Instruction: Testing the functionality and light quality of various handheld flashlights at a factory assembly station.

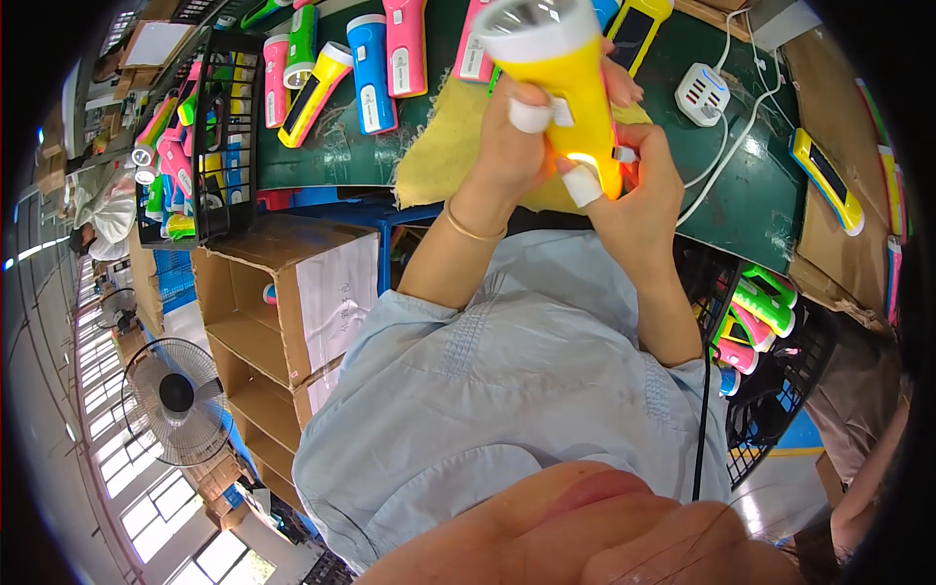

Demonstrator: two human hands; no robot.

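Observation:
Both my hands hold a yellow flashlight (561, 83), its wide white head tipped up and away from me. My left hand (517, 136) wraps its upper body, the white-covered thumb lying near a switch. Around the lower end closes my right hand (639, 195), whose thumb also has a white covering. A light glows white and orange at that end. Beside my right fingers a small plug-like piece (624, 154) touches or sits close to the flashlight; whether it is inserted I cannot tell. Under the hands lies a yellow cloth (439, 136) on the green tabletop (322, 161).
Pink, green, yellow and blue flashlights, among them a blue one (370, 83), lie along the far left. A white multi-port charger (702, 95) with cables sits right. Black baskets of flashlights (200, 146) stand at both sides. A cardboard shelf (249, 331) and fan (175, 395) are left.

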